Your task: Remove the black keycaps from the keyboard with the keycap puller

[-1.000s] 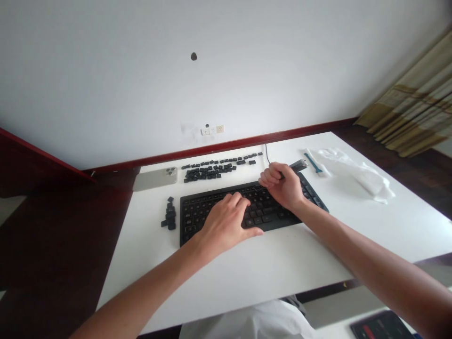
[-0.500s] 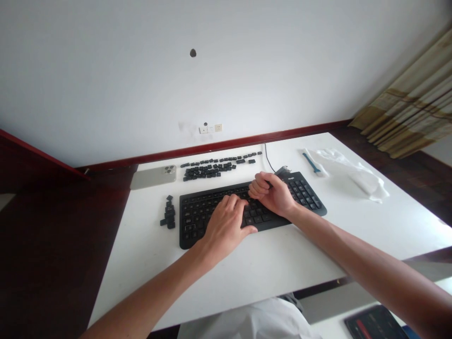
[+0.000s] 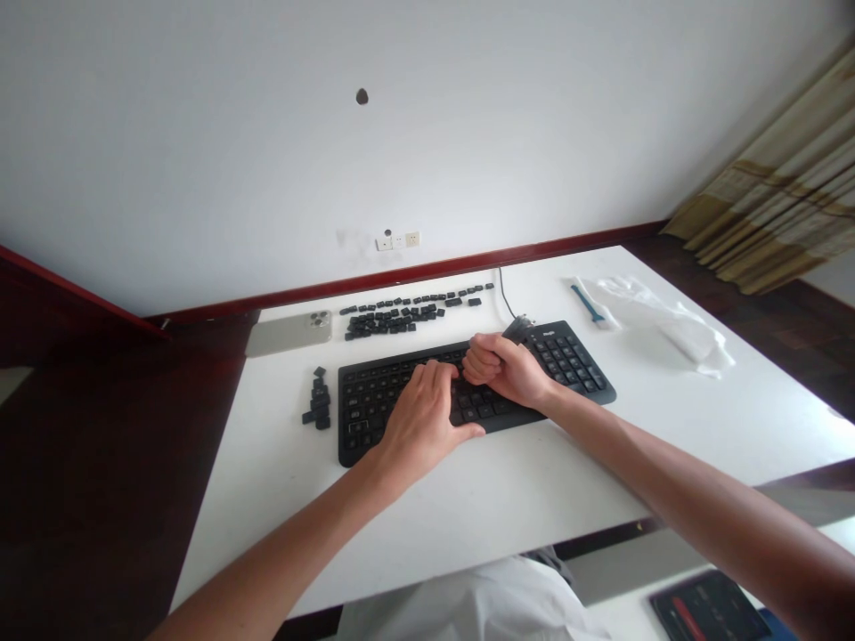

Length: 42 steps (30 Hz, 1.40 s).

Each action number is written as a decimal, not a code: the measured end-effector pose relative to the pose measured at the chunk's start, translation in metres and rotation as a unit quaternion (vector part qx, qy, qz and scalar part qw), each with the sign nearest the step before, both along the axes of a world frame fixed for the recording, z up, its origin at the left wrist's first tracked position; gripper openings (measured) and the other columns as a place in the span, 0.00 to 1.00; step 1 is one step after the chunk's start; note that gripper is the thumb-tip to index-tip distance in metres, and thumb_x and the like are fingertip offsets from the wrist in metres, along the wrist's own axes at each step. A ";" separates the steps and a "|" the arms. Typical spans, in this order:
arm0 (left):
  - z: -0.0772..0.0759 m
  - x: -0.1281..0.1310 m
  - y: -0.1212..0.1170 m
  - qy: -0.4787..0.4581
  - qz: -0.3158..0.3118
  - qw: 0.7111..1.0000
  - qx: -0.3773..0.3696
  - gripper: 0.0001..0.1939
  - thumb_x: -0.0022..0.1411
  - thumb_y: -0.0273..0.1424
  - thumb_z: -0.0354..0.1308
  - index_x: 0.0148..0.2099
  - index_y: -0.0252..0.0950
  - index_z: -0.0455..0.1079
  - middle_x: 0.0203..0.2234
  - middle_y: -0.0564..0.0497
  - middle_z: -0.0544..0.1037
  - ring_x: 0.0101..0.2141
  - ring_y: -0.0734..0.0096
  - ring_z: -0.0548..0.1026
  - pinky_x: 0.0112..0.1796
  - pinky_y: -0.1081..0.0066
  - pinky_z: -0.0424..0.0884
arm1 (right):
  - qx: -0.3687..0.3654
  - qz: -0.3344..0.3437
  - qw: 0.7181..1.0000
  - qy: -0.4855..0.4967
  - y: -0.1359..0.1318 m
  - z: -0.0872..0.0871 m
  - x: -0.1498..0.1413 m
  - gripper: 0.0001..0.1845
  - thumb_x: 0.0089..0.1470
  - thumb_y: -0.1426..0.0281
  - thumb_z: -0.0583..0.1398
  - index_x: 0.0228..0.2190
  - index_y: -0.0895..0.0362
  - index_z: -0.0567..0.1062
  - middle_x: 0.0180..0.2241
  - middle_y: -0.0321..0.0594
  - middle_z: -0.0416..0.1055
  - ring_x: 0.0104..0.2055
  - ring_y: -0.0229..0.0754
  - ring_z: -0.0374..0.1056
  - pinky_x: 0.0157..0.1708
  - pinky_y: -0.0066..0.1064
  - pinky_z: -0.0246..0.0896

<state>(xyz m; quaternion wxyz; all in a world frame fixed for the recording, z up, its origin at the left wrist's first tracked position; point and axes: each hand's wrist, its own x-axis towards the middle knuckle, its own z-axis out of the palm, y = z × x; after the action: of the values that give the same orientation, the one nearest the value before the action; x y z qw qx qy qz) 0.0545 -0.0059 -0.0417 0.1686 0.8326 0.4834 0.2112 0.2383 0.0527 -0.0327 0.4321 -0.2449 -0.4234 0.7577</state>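
A black keyboard (image 3: 374, 392) lies slightly askew on the white table. My left hand (image 3: 427, 409) rests over its middle, fingers lying on the keys and thumb stretched toward the front edge. Beside it, my right hand (image 3: 504, 365) is closed in a fist above the keys. Whatever that fist holds is hidden by the fingers. Just behind the right hand lies the dark cable bundle (image 3: 518, 328) with its plug. Loose black keycaps (image 3: 387, 322) stand in rows behind the keyboard, and a smaller group of keycaps (image 3: 319, 401) lies to its left.
A phone (image 3: 287, 335) lies at the table's back left. To the right are a blue-handled brush (image 3: 589, 304) and a crumpled white plastic bag (image 3: 668, 320). A cable (image 3: 506, 289) runs to the back edge. Below the front edge is a dark device (image 3: 708, 605) with a red stripe.
My right fist has shifted slightly left over the keys. The left hand stays at nearly the same spot, and the view has tilted a little.
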 end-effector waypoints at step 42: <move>0.007 -0.002 0.001 0.066 -0.033 0.997 0.033 0.05 0.69 0.25 0.57 0.43 0.40 0.66 0.38 0.48 0.73 0.42 0.57 0.69 0.45 0.58 0.73 | 0.577 -0.036 0.775 -0.255 -0.047 -0.017 -0.013 0.21 0.58 0.74 0.58 0.22 0.50 0.51 0.17 0.31 0.56 0.20 0.39 0.51 0.25 0.36 0.47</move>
<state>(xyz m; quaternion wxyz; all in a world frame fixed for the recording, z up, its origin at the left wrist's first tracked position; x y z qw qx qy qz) 0.0527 -0.0048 -0.0351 0.1159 0.8652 0.4589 0.1657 0.2255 0.0061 -0.0494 0.3953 -0.1491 -0.8667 0.2653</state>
